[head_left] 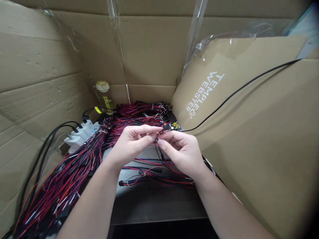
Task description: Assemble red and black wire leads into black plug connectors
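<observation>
Head view: both hands (159,146) pinch thin red-black wires (161,131).

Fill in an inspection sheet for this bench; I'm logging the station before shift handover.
Surface: dark tabletop, bare only at its near edge.
Job's things: small black connector on thin wires, pinched between both hands above the table.
Clutter: red-and-black wire harnesses heaped along the left and bundled at the back; white power strip; clear bottle with a yellowish cap.
Grippers: left hand and right hand meet fingertip to fingertip on the connector.
Cables: black cable runs from the connector up to the right; thick black leads plugged into the strip.
Surroundings: cardboard walls on three sides, one printed in white; clear plastic film above.
</observation>
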Motion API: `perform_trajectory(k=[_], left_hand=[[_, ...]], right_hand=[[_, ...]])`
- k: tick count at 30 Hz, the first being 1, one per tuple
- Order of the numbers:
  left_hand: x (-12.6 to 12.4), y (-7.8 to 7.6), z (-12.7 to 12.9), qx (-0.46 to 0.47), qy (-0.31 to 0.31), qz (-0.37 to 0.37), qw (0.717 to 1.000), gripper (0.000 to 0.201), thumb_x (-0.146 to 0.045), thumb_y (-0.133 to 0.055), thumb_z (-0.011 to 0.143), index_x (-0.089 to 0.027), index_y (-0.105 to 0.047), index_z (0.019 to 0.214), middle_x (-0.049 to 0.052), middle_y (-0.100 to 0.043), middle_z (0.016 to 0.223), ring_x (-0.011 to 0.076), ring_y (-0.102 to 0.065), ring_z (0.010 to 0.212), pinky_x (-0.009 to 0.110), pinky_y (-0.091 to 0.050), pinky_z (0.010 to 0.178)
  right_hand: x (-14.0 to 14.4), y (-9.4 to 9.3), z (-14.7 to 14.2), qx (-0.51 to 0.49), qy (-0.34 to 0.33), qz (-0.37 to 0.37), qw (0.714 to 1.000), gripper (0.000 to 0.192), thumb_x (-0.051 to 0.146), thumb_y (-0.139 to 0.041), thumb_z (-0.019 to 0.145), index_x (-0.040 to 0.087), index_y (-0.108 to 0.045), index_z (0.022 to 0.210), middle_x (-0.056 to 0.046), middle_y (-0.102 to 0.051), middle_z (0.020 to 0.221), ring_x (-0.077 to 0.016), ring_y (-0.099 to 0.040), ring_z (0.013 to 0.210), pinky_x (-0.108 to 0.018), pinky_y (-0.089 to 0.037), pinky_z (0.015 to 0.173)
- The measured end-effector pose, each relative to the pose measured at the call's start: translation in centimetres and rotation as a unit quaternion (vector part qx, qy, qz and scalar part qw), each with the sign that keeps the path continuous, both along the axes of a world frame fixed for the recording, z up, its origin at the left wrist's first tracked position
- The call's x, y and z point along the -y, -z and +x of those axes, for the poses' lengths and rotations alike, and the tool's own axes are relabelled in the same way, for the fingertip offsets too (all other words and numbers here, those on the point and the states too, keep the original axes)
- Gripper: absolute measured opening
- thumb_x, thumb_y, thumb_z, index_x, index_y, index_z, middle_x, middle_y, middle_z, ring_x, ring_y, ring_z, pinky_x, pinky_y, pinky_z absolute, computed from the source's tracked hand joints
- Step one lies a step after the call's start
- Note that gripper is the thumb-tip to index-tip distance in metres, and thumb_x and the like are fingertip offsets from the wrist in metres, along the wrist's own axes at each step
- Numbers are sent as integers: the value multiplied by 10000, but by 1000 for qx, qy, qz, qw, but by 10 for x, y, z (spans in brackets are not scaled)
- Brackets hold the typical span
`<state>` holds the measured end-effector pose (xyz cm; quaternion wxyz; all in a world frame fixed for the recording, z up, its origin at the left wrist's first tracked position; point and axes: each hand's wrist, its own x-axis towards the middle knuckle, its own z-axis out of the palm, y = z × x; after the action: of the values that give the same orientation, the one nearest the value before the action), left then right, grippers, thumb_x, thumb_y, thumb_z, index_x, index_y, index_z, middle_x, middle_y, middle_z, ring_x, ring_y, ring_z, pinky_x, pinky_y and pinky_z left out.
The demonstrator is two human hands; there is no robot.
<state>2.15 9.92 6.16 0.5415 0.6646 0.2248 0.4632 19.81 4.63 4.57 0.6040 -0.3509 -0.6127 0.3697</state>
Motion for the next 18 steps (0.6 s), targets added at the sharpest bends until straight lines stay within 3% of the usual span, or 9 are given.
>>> perform_trajectory(k=[3,6,11,15,18], left_hand=[[0,-1,1,5,23,-39,999,217,-266,-849,833,-299,-844,1048,24,-815,1007,101,-731,885,175,-591,817],[-2,2,0,22,22,-68,997,165,-324,-802,885,-250,-837,1029,29,-792,931,96,-711,838,195,-592,810],[-4,4,-1,33,38,-111,993,179,-319,-774,907,-200,-784,1041,-4,-701,755,79,-642,679,203,-565,692],[-3,3,1,11,44,-106,993,197,-332,-821,859,-149,-774,913,18,-712,736,79,-630,647,191,-534,646],[-1,3,2,14,44,-100,994,193,-325,-849,826,-154,-797,897,27,-740,754,86,-654,665,190,-550,666]], right_hand=[[1,-1,-1,-12,0,-34,999,184,285,-841,880,169,-716,946,-68,-798,935,-181,-769,836,-244,-612,751],[2,-1,-1,-26,-10,-43,999,266,312,-868,869,175,-669,981,-65,-795,910,-190,-780,833,-247,-611,744],[2,0,3,-33,-59,-43,997,365,303,-858,901,221,-562,1099,-38,-802,914,-185,-787,867,-259,-604,784],[2,-1,7,-14,-84,-66,994,395,342,-852,908,214,-555,1136,-54,-804,927,-228,-788,929,-327,-605,854],[2,-3,7,-16,-79,-87,993,419,341,-890,862,201,-579,1106,-63,-805,898,-232,-785,888,-303,-590,777]])
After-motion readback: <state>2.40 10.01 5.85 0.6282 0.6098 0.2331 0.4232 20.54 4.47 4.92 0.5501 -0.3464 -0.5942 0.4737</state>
